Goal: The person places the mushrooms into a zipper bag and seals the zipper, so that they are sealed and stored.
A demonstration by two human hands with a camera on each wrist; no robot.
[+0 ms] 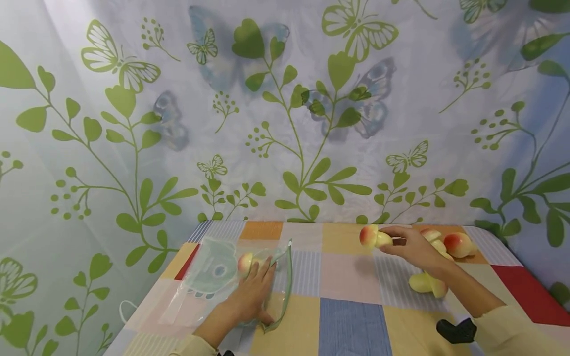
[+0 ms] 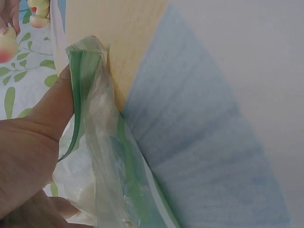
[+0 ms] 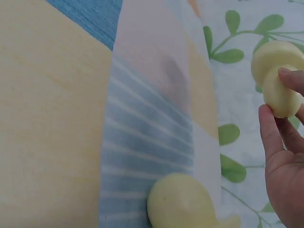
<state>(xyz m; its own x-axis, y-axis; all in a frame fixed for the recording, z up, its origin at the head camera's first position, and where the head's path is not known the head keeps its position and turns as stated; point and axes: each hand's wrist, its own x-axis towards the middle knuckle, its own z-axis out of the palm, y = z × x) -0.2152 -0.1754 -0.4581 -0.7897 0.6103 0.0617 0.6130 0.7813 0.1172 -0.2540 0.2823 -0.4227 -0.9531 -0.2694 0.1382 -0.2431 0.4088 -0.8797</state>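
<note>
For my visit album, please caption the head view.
Right fingers hold a toy mushroom above a patchwork cloth; left fingers rest on a clear bag containing another mushroom.

Glossy plastic bag [image 1: 220, 282], matt cloth [image 1: 345, 282]

Viewed from my remote post: a bag [image 1: 211, 277] on the table's [image 1: 352, 324] left, one mushroom [image 1: 243, 264] inside; loose mushrooms [image 1: 460, 245] right; a curtain [image 1: 285, 128] behind.

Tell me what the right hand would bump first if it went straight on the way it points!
The right hand, leading with its toy mushroom, would probably bump the butterfly-print curtain first, though depth is unclear.
</note>
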